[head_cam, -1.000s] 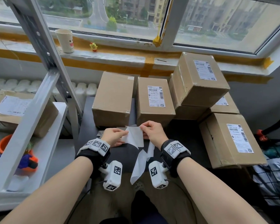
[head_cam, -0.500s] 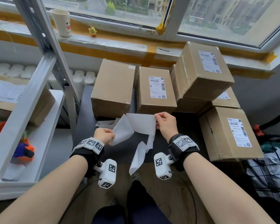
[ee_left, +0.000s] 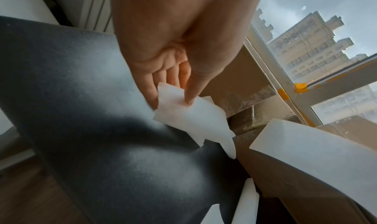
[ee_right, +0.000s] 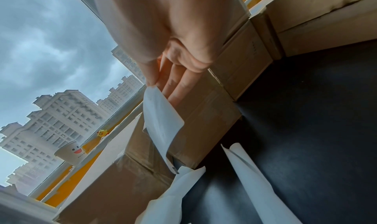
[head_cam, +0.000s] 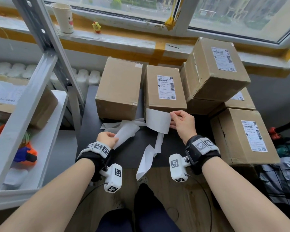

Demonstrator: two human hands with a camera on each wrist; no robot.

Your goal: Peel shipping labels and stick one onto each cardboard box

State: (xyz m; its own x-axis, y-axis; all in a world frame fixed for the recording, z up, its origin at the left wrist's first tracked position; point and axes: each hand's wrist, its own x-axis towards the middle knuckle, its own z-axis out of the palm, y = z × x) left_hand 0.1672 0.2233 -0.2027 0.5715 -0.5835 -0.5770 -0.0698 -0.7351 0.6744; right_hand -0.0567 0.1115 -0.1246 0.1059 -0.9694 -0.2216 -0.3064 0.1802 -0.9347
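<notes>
**Label peeled, held over table in front of labeled box**

Right hand [head_cam: 182, 124]: grip closed as a pinch, thumb and fingers on the right edge of the peeled label [head_cam: 158, 120]. Label hangs in the air, blank side toward the head camera, long axis roughly left-right, slightly tilted down to the right. It sits just in front of the near face of the middle box [head_cam: 164, 88], above the table [head_cam: 90, 129]; contact with the box can't be confirmed. Right wrist view shows the same label [ee_right: 161, 122] hanging from the fingertips [ee_right: 152, 81], curling downward.

Left hand [head_cam: 106, 139]: grip closed on the backing sheet [head_cam: 126, 133], thumb pressing it against the fingers. Sheet's long axis runs diagonally, from the hand up and to the right. Left wrist view confirms thumb-on-paper pinch on the backing sheet [ee_left: 189, 114].

More loose backing strips [head_cam: 149, 158] lie on the table and droop over its near edge.

Boxes: unlabeled box [head_cam: 118, 91] left of the middle box, top bare. Middle box carries a label, long axis pointing away from the person. Stacked box [head_cam: 214, 71] and front-right box [head_cam: 244, 136] are also labeled.

Paper cup [head_cam: 63, 17] and a small yellow toy [head_cam: 96, 27] sit on the windowsill.
</notes>
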